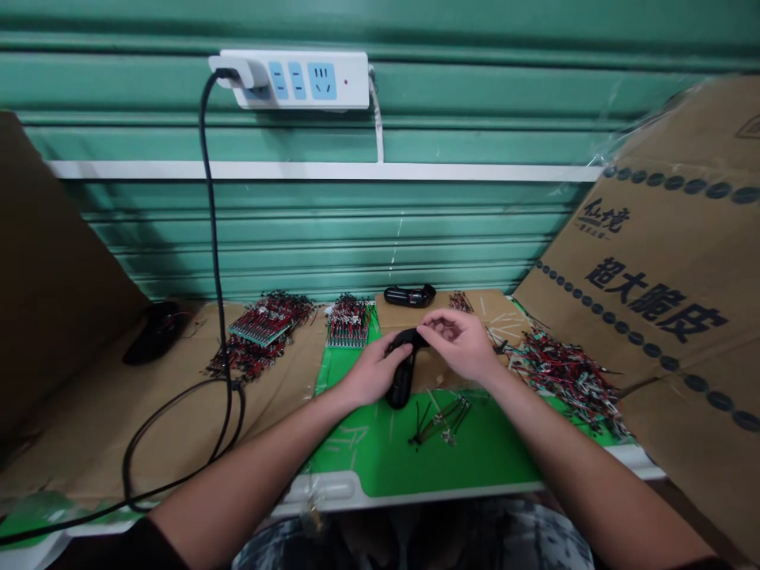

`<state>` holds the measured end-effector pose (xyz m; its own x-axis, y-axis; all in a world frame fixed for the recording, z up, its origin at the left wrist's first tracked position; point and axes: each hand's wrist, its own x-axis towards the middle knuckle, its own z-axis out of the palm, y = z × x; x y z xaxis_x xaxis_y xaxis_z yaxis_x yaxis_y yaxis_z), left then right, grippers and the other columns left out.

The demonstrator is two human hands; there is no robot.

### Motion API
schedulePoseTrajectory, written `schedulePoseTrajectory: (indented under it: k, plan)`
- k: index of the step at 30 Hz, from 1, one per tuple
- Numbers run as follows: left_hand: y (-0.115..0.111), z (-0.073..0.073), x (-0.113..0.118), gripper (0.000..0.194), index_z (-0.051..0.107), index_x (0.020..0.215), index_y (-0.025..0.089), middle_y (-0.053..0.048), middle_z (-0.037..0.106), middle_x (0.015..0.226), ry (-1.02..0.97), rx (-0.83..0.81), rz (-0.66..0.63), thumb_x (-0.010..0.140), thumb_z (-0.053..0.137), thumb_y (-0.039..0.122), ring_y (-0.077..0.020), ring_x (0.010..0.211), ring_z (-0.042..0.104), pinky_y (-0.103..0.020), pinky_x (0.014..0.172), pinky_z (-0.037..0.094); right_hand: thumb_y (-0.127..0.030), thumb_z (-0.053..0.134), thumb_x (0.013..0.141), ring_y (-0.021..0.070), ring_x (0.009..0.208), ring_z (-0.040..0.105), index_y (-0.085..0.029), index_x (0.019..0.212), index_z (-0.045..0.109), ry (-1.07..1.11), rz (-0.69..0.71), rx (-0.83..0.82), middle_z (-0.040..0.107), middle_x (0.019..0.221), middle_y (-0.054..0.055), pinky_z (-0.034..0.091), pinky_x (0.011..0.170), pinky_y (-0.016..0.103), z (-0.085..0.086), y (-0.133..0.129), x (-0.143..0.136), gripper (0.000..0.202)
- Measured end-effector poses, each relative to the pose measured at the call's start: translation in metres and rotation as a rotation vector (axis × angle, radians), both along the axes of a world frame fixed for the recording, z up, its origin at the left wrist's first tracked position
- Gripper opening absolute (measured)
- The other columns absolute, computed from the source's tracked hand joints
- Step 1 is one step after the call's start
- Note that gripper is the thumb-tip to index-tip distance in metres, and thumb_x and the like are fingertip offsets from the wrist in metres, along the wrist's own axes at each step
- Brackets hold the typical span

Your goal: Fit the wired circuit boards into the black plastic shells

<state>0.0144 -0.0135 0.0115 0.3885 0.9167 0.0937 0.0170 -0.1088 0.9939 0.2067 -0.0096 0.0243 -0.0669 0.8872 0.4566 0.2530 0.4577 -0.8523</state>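
Observation:
In the middle of the table, my left hand (375,369) is closed around a black curved plastic housing (401,386), which stands with its long body toward me and its bent end away. At that bent end my right hand (454,339) has thumb and fingers pinched together; whatever small part lies between them is hidden. Just below both hands, a few short wired parts (445,419) with black, red and white leads lie on the green tabletop (380,455). Behind my hands rests a second black housing (409,296), with a bit of red wire showing.
Left of centre lie stacked small circuit boards with wires (264,321) and another wired bundle (347,323). A tangled wire pile (570,380) is at right. A black housing (155,331) sits far left. A black cable (214,237) hangs from the power strip (297,79). Cardboard (665,261) walls the right side.

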Motion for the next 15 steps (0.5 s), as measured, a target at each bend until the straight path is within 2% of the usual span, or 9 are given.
schedulePoseTrajectory:
  k: [6, 9, 15]
  plan:
    - [0.001, -0.003, 0.000, 0.032, 0.066, 0.102, 0.019, 0.000, 0.069, 0.082, -0.087, -0.140, 0.089, 0.081, 0.076, 0.041, -0.0190, 0.078, 0.062, -0.028, 0.073, 0.045, -0.025, 0.067, 0.093, 0.0144, 0.057, 0.049, -0.020, 0.089, 0.073, -0.345, -0.020, 0.271, 0.061, 0.072, 0.002, 0.040, 0.056, 0.029, 0.006, -0.001, 0.010, 0.009]
    - [0.003, -0.004, -0.001, 0.031, 0.064, 0.096, 0.020, 0.002, 0.065, 0.075, -0.078, -0.173, 0.105, 0.078, 0.076, 0.043, -0.0175, 0.071, 0.059, -0.026, 0.067, 0.042, -0.023, 0.065, 0.095, 0.0148, 0.059, 0.051, -0.020, 0.092, 0.074, -0.441, 0.002, 0.359, 0.065, 0.075, 0.002, 0.043, 0.059, 0.030, 0.005, 0.001, 0.014, 0.010]
    - [0.008, -0.001, -0.005, 0.022, 0.070, 0.086, 0.019, 0.000, 0.068, 0.077, -0.063, -0.128, 0.124, 0.076, 0.074, 0.038, -0.0179, 0.073, 0.059, -0.027, 0.070, 0.042, -0.021, 0.062, 0.098, 0.0200, 0.081, 0.065, -0.021, 0.111, 0.077, -0.600, 0.147, 0.402, 0.068, 0.096, 0.008, 0.053, 0.075, 0.033, 0.004, 0.002, 0.022, 0.020]
